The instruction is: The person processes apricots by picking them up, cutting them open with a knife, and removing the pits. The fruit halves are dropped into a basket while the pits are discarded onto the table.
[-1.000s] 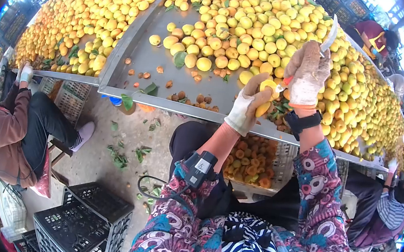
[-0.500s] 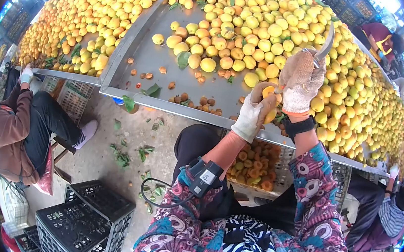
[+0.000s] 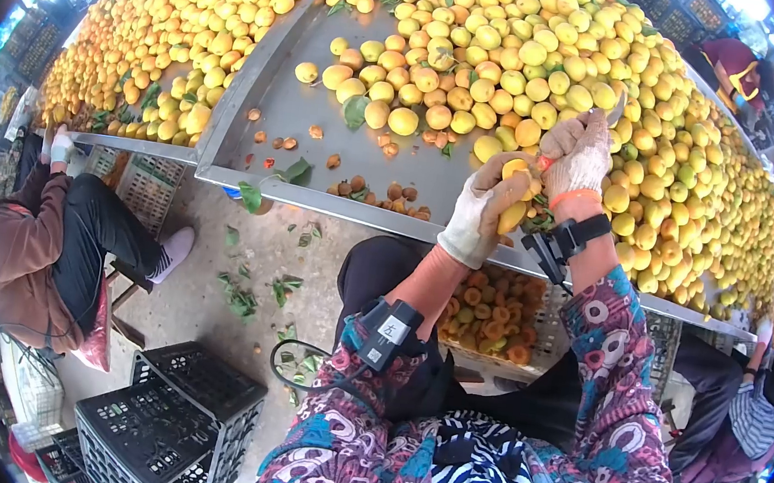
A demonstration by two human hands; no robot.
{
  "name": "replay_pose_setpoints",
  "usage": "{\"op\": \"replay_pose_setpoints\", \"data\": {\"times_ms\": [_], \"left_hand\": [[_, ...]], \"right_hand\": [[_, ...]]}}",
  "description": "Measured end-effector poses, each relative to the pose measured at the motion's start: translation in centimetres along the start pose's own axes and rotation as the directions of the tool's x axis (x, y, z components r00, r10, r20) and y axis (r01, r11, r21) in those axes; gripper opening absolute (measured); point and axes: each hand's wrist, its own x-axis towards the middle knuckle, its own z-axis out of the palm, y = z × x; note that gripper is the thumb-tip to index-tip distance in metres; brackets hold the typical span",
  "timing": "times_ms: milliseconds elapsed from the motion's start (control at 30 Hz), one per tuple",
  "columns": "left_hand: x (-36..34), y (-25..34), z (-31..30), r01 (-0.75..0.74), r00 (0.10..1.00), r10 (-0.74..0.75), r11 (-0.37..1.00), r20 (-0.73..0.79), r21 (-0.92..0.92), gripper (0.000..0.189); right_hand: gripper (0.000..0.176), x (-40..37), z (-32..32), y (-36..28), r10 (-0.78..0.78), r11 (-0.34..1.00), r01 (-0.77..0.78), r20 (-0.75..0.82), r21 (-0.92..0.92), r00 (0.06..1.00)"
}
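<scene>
My left hand (image 3: 487,200), in a whitish glove with bare-looking fingertips, is closed around a yellow-orange apricot (image 3: 515,169). Part of the fruit shows between the fingers, and more yellow flesh appears below them. Right beside it, my gloved right hand (image 3: 578,154) is closed on a tool with a curved metal blade (image 3: 617,111); most of the tool is hidden by the fist. A small orange-red bit shows between the hands, too small to make out. Both hands are above the near edge of a metal table (image 3: 284,58) heaped with apricots (image 3: 543,45).
Apricot stones (image 3: 355,185) and leaves lie near the table's edge. Below it a crate holds halved apricots (image 3: 493,316). Black crates (image 3: 165,426) stand on the floor at left. A person (image 3: 14,247) sits at left, others at right.
My right hand has turned and lowered, so the blade now shows only as a short tip behind the fist. My left hand stays around the apricot. The view has shifted slightly.
</scene>
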Motion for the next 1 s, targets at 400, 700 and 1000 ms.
{"op": "replay_pose_setpoints", "data": {"times_ms": [400, 700, 1000], "left_hand": [[0.9, -0.4, -0.6, -0.112, 0.989, 0.107, 0.993, -0.106, -0.043, 0.033], [3.6, -1.9, -5.1, -0.073, 0.846, 0.085, 0.996, -0.526, 0.044, 0.023], [-1.3, -1.3, 0.8, -0.161, 0.945, -0.033, 0.818, 0.325, 0.552, 0.017]], "right_hand": [[0.029, 2.3, -1.0, 2.2, 0.24, 0.913, -0.269, 0.129, 0.307, 0.962], [0.028, -0.6, 0.8, -4.8, -0.238, 0.959, 0.259, 0.169, -0.118, 0.957], [0.028, -12.7, -5.9, -16.8, -0.1, 0.96, 0.152, 0.218, -0.236, 0.971]]}}
